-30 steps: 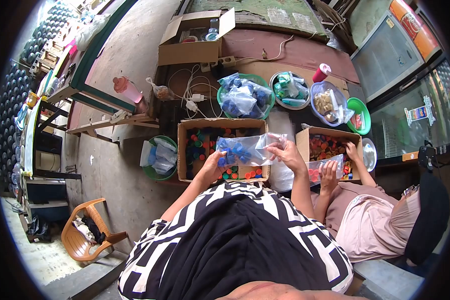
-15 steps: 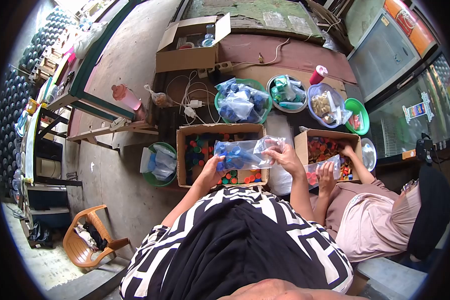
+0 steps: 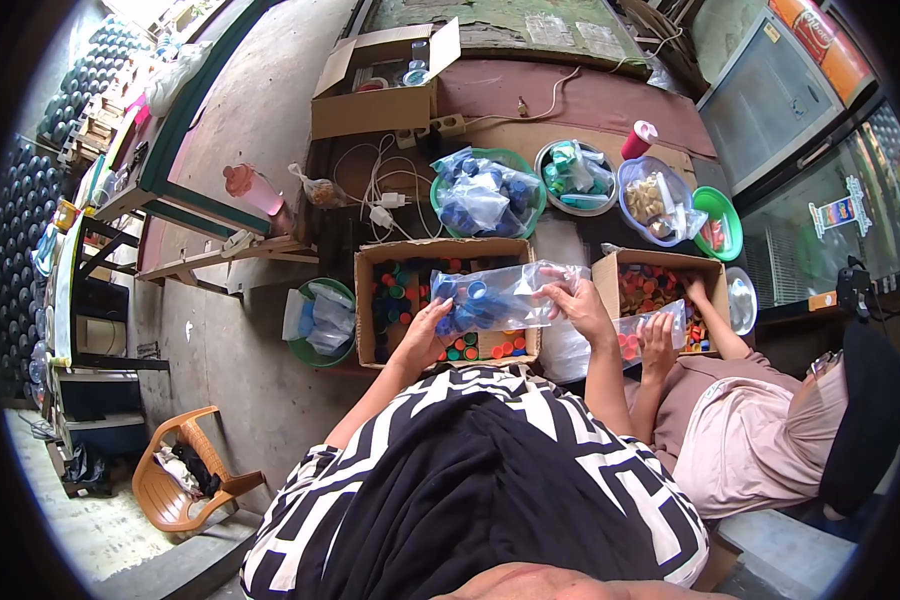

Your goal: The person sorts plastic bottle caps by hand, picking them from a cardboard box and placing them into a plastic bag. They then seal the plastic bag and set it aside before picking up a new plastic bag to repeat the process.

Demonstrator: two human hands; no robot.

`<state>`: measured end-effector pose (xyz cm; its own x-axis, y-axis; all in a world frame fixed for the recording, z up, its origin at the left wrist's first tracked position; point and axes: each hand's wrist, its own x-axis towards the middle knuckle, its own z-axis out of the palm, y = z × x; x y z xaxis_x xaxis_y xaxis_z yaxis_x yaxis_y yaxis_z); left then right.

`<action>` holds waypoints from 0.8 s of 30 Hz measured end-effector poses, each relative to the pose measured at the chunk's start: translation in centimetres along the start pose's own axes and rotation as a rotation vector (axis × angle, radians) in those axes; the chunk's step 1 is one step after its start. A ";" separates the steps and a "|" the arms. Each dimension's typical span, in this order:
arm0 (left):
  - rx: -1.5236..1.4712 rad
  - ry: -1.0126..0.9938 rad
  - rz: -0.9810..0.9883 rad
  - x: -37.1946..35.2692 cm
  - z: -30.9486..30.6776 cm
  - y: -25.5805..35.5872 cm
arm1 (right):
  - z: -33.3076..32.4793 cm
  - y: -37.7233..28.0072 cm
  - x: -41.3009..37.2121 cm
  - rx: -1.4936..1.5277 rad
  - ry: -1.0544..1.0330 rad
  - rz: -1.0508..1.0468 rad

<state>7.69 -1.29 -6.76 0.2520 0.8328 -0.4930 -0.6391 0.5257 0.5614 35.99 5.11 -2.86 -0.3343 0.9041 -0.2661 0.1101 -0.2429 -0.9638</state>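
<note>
A clear plastic bag (image 3: 515, 290) with several blue bottle caps (image 3: 470, 305) in its left part is stretched between my two hands. My left hand (image 3: 427, 330) grips the filled end, fingers closed on the plastic. On the other end, my right hand (image 3: 578, 302) pinches the bag near its top. Both hands are above the front of a cardboard box (image 3: 366, 270) of loose caps in red, green, orange and blue. The bag hides the box's middle.
To the right, a co-worker (image 3: 740, 430) holds a bag of red caps and reaches into a second cardboard box (image 3: 660, 262). Behind are a green basin (image 3: 538, 195) of bagged blue caps and several bowls. At left stand a green basket (image 3: 342, 352) and a brown chair (image 3: 175, 490).
My right hand has moved slightly right along with its end of the bag, which is held out straighter. The whole view has shifted a little.
</note>
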 end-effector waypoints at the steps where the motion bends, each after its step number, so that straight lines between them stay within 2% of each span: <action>1: 0.002 0.001 0.000 0.0 -0.2 0.0 | 0.0 0.1 0.0 -0.008 -0.001 0.002; 9: -0.165 -0.130 -0.031 0.2 -1.4 -0.2 | -0.1 0.7 0.0 -0.004 0.007 0.014; 12: -0.142 -0.173 -0.043 0.6 -2.2 -0.4 | -0.1 0.9 0.0 0.003 0.012 -0.007; 24: -0.157 -0.101 -0.030 1.0 -2.8 -1.1 | 0.4 0.1 -0.3 -0.025 0.026 0.025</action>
<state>6.54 -1.51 -9.73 0.3396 0.8345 -0.4340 -0.7336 0.5238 0.4330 35.67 4.69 -2.86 -0.3068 0.9068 -0.2890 0.1416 -0.2568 -0.9560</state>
